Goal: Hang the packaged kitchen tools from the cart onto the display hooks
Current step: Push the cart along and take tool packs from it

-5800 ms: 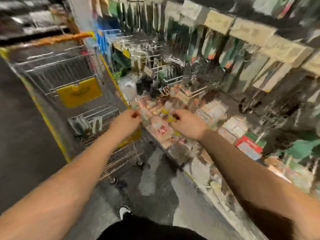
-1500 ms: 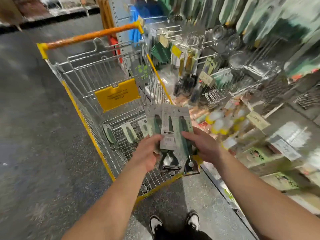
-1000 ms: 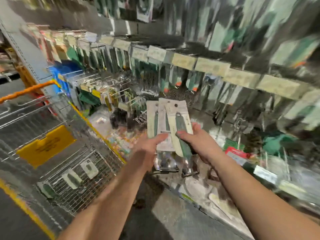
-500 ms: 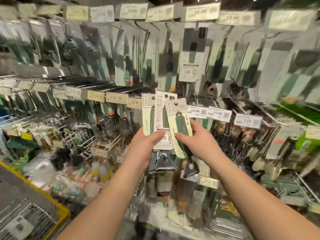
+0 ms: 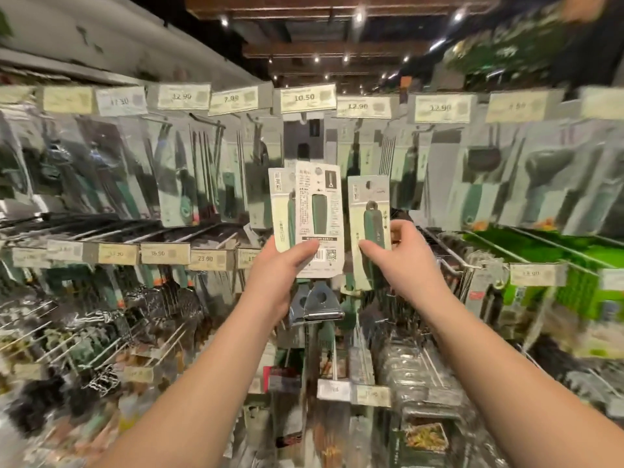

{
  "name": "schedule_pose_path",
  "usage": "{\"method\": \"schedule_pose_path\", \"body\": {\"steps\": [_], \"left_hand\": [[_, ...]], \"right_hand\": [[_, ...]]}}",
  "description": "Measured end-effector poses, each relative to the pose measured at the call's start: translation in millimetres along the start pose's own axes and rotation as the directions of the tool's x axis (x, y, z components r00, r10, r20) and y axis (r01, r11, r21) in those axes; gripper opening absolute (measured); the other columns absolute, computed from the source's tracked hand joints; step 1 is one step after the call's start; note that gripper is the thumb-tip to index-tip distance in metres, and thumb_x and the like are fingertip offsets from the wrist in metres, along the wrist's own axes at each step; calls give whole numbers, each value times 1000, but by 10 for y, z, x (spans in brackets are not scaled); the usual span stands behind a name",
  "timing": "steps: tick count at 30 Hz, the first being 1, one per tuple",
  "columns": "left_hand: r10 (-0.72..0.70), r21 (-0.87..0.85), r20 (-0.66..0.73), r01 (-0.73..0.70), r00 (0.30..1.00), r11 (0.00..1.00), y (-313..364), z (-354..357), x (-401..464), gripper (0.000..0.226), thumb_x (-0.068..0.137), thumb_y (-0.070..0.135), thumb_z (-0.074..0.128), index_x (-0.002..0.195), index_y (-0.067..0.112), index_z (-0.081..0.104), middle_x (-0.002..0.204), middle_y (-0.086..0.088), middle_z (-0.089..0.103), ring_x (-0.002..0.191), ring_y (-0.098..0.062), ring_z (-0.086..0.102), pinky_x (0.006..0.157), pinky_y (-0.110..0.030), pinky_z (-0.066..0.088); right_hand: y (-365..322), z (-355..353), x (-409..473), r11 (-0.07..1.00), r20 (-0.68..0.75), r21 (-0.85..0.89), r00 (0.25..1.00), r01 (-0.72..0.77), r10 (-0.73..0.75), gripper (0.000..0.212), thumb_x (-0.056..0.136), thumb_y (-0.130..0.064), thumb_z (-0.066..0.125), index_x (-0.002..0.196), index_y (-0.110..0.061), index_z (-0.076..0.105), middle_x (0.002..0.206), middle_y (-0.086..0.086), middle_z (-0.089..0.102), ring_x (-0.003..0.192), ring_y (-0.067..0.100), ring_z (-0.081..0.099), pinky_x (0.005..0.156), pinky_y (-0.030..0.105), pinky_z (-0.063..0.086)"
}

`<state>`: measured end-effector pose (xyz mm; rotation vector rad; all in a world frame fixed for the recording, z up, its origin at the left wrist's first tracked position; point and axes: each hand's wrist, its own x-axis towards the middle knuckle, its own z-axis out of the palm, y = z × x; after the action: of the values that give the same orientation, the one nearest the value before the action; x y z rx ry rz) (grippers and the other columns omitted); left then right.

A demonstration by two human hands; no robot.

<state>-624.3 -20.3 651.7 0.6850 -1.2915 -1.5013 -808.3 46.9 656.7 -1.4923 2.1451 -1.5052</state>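
Left hand (image 5: pixel 282 265) raised at centre frame, thumb pinched across the lower face of a small fan of carded tools (image 5: pixel 310 224), at least two overlapping, steel scraper heads hanging out below at 6 o'clock of the hand. Right hand (image 5: pixel 403 256) at 3 o'clock of the left, close but not touching, thumb and fingers clamped on the edges of a single carded tool (image 5: pixel 368 224), green handle upright, card top at 12 o'clock. Both forearms stretched up and forward from the bottom corners, wrists level.

Step in hand, by judgement: one pack separated from the bunch, hanging not yet begun. Next move likely calls for finding the matching display hook (image 5: pixel 305 121) among the upper row at 12 o'clock, under the 10.50 price label (image 5: pixel 305 97), then lining the card's punched hole with the hook tip and sliding back. Hole small, hook tip blurred: careful aim needed.

Beyond, packed pegboard rows at 9 and 3 o'clock. Cart out of view.
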Motion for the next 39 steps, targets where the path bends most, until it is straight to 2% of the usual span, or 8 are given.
{"method": "schedule_pose_path", "body": {"steps": [9,12,17,20,24,28,34,39], "left_hand": [[20,-46,100,-15,995,999,119,339,349,40,90,2,69,124,20,62,114,1,76,105,-14,72,99,-35,54],[29,-62,110,-22,993,998,143,417,432,40,90,0,67,123,22,62,114,1,76,105,-16,72,99,-36,55],[37,-49,131,-30,991,998,155,532,515,40,91,0,67,128,12,61,114,-3,75,106,-19,72,102,-41,54],[18,-63,130,-10,991,998,139,575,549,31,90,1,68,117,17,64,113,-3,76,106,-19,72,103,-42,52],[10,-77,134,0,991,997,128,617,568,30,89,1,69,112,19,64,110,-2,77,105,-20,73,102,-43,53],[11,-86,138,1,990,996,135,635,577,30,90,1,69,113,20,64,108,-1,77,103,-18,73,101,-42,54],[12,-91,138,0,990,996,97,567,587,36,91,0,66,124,15,62,111,-4,77,104,-22,73,99,-46,54],[9,-100,111,3,994,995,86,476,590,36,90,0,66,123,15,62,110,-3,77,104,-20,73,99,-43,54]], "right_hand": [[26,-440,586,999,-255,-4,966,-52,49,69,89,-46,65,144,-10,41,115,0,59,84,13,64,70,35,53],[60,-516,750,997,-292,-31,955,-74,61,73,91,-47,64,148,-11,37,130,5,55,89,15,62,69,32,48],[90,-604,972,997,-325,-40,945,-63,46,76,90,-46,64,150,-10,35,146,9,45,120,23,55,96,40,49],[98,-586,1066,995,-314,-68,948,-70,45,75,91,-44,64,151,-9,35,150,9,44,128,25,51,100,40,47],[142,-527,1198,986,-307,-137,950,-96,50,68,94,-39,63,147,-6,38,142,9,51,92,16,59,67,22,46],[163,-434,1420,976,-314,-175,947,-130,70,41,92,-34,63,120,-5,54,120,13,59,76,19,54,52,25,35],[156,-283,1648,960,-324,-207,939,-190,116,38,92,-26,64,120,-4,50,107,8,50,86,28,57,68,34,47],[170,-186,1764,954,-322,-203,935,-222,149,55,95,-33,62,137,-6,39,136,16,46,105,36,61,86,40,54]]}}
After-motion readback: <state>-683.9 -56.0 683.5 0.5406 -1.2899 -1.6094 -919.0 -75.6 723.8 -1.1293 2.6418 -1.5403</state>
